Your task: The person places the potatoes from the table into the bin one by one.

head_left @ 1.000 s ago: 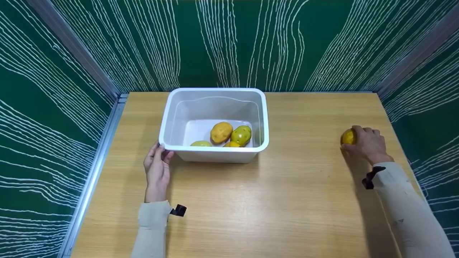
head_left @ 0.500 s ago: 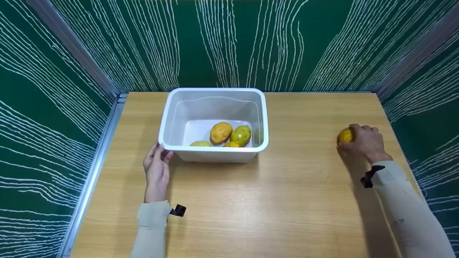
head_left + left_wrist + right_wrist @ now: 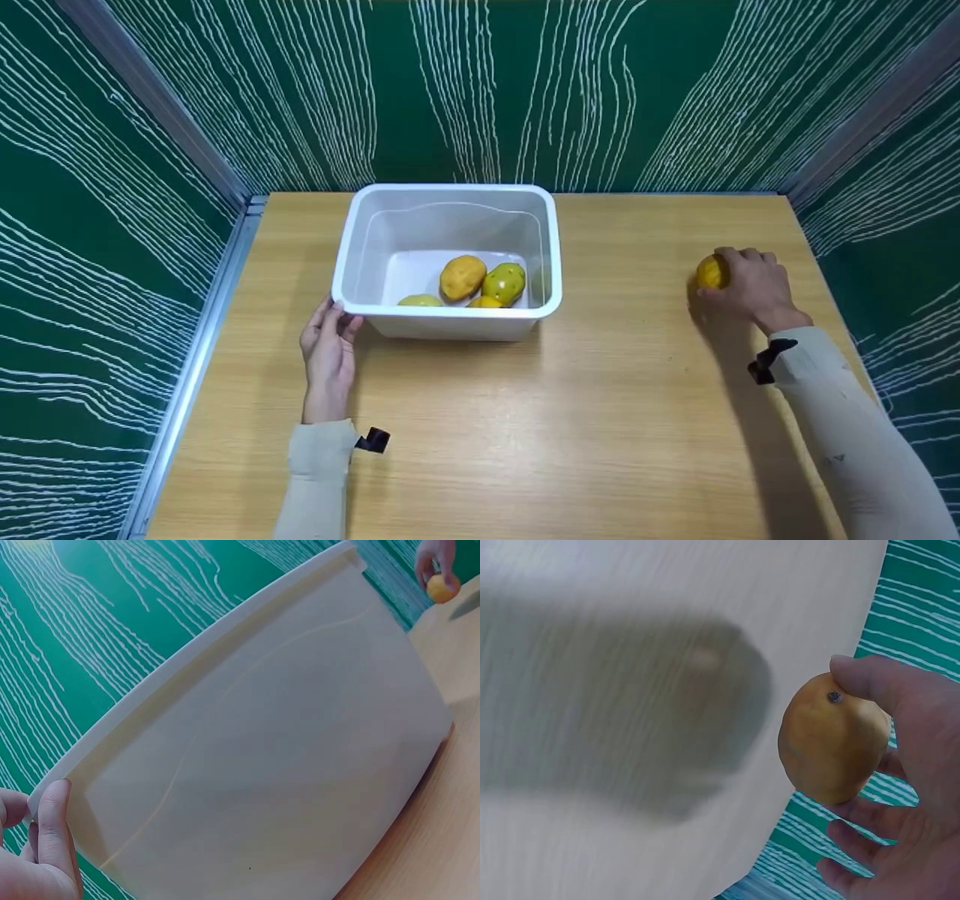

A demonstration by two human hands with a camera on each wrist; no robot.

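A white plastic tub (image 3: 450, 324) stands on the wooden table, seen from outside in the left wrist view. My left hand (image 3: 328, 360) pinches its rim at the near left corner, thumb and fingers on either side of the edge. Inside lie a yellow potato-like piece (image 3: 463, 277), a green spotted fruit (image 3: 504, 283), and a pale green one (image 3: 420, 300) and a yellow one (image 3: 486, 301), both partly hidden by the near rim. At the right, my right hand (image 3: 754, 289) grips a round yellow-orange fruit (image 3: 832, 739) with a dark stem spot, held above the table.
The wooden table (image 3: 510, 435) reaches back to a green wall with white wavy lines (image 3: 510, 90). Similar panels rise at the left and right, with metal posts (image 3: 172, 112) in the corners. Both sleeves carry a black strap piece (image 3: 373, 440) at the wrist.
My right hand has lifted the round yellow-orange fruit and carried it slightly left and toward the back. The left hand and the tub have stayed put.
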